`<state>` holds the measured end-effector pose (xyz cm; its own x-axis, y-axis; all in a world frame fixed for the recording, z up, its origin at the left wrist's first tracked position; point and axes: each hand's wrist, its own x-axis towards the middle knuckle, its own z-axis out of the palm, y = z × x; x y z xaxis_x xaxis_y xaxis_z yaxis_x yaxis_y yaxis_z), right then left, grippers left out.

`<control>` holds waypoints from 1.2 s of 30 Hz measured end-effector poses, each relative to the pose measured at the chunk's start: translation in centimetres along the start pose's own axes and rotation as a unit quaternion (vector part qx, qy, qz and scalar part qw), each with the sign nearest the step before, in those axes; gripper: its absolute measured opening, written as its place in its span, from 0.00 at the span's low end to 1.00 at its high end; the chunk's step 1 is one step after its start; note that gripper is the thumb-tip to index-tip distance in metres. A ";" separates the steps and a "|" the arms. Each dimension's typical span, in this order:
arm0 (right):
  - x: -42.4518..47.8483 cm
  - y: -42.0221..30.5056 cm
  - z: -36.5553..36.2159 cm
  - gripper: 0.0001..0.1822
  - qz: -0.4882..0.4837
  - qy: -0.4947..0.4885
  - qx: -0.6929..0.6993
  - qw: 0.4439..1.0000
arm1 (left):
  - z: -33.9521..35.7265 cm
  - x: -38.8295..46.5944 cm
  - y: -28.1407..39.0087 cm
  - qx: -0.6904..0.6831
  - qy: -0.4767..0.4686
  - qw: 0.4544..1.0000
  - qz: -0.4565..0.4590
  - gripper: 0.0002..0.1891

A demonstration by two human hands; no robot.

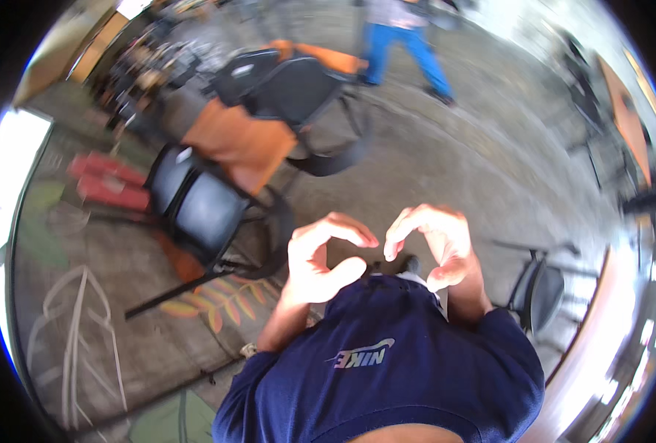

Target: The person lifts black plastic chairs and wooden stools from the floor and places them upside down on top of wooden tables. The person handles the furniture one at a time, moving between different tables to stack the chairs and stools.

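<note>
Both of my hands are raised in front of my body, above the lower edge of a dark blue Nike shirt [394, 382]. The fingers and thumb of my left hand [325, 257] curve apart with nothing between them. Facing it, my right hand [439, 243] is bent in a similar curve and also holds nothing. A small gap separates the fingertips of the two hands. Nearest to my left hand is a chair with a dark seat [198, 205]. Below the hands, part of a shoe [410, 264] shows on the floor.
An orange-brown table [245, 144] stands ahead to the left, with black chairs [289, 86] beside it. A person in blue trousers [405, 55] is farther off. Another chair [538, 293] is at my right. Painted leaves mark the left wall [150, 354]. Blurred clutter [150, 77] fills the upper left.
</note>
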<state>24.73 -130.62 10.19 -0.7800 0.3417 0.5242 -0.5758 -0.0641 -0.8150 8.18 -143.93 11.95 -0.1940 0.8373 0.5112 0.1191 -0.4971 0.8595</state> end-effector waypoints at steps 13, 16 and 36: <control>-23.0 -14.3 -6.5 0.43 -0.264 0.446 -0.223 0.826 | 27.2 13.6 -7.2 -0.300 -0.400 0.866 0.013 0.07; -24.2 -14.5 -6.1 0.41 -0.259 0.502 -0.263 0.782 | 31.6 15.5 -8.4 -0.350 -0.461 0.816 -0.005 0.06; -25.7 -19.9 -13.7 0.28 -0.206 0.757 -0.453 0.423 | 57.9 22.0 -17.2 -0.455 -0.739 0.461 -0.186 0.15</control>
<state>59.55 -125.26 9.57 0.7875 0.4008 0.4683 0.2796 0.4448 -0.8509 58.24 -103.75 8.20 0.9192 -0.1912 0.3442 -0.2414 0.4170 0.8763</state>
